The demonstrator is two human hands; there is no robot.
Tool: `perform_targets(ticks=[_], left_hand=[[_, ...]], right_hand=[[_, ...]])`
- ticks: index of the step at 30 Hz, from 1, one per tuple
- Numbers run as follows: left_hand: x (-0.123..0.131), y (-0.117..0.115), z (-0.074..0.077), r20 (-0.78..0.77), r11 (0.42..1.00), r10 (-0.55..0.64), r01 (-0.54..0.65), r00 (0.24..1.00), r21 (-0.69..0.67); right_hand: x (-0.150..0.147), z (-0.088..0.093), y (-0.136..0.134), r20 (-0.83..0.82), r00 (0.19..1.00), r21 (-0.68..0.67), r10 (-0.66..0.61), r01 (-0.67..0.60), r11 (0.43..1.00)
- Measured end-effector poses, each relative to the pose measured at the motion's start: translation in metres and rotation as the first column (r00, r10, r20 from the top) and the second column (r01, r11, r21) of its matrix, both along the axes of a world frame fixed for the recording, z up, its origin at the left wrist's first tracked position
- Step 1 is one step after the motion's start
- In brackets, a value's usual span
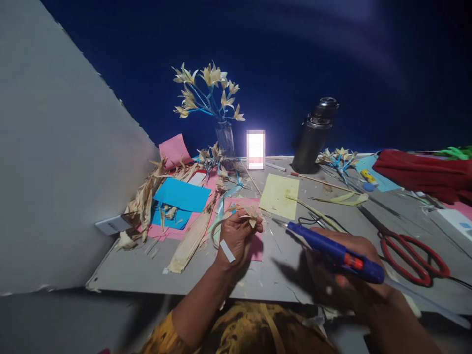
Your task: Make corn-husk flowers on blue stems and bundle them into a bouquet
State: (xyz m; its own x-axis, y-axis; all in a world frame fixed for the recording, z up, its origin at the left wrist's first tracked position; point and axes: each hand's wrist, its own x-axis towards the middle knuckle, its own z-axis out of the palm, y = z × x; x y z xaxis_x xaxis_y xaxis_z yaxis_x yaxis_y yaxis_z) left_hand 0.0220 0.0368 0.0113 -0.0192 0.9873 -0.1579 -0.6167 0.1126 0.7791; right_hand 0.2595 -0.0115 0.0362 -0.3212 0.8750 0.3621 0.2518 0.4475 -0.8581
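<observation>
My left hand (pixel 239 237) is closed in a pinch on a small dried corn-husk flower (pixel 251 212), held just above a pink paper sheet (pixel 254 246). A white strip sticks to that hand's wrist. My right hand (pixel 344 270) grips a blue glue gun (pixel 332 250) with an orange trigger, its metal nozzle pointing left toward the husk flower, a short gap away. A long husk leaf (pixel 190 241) lies left of my left hand.
A glass vase of husk flowers (pixel 224 137) stands at the back, beside a bright lit phone (pixel 255 149) and a dark flask (pixel 313 140). Red-handled scissors (pixel 409 250), yellow paper (pixel 279 196), blue paper (pixel 182 195), red cloth (pixel 424 174) and husk scraps cover the grey table (pixel 129 268).
</observation>
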Motion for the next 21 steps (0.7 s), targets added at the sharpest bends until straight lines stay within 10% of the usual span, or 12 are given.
perform_targets(ticks=[5, 11, 15, 21], left_hand=[[-0.003, -0.004, 0.001, 0.065, 1.000, -0.023, 0.023, 0.998, 0.010], [-0.003, -0.008, -0.005, -0.049, 0.999, 0.008, -0.005, 0.999, 0.054], [-0.004, -0.010, -0.006, -0.117, 0.992, 0.039, -0.024, 0.992, 0.125], [0.001, -0.015, -0.004, -0.163, 0.993, 0.027, -0.007, 0.986, 0.121]], right_hand=[[-0.007, -0.021, 0.019, 0.430, 0.865, 0.248, -0.258, 0.162, 0.955], [-0.026, -0.043, 0.043, 0.792, 0.548, 0.222, -0.270, 0.153, 0.963], [-0.027, -0.041, 0.043, 0.726, 0.605, 0.314, -0.326, 0.130, 0.940], [-0.062, -0.005, 0.020, 0.195, 0.921, 0.472, -0.337, 0.213, 0.855]])
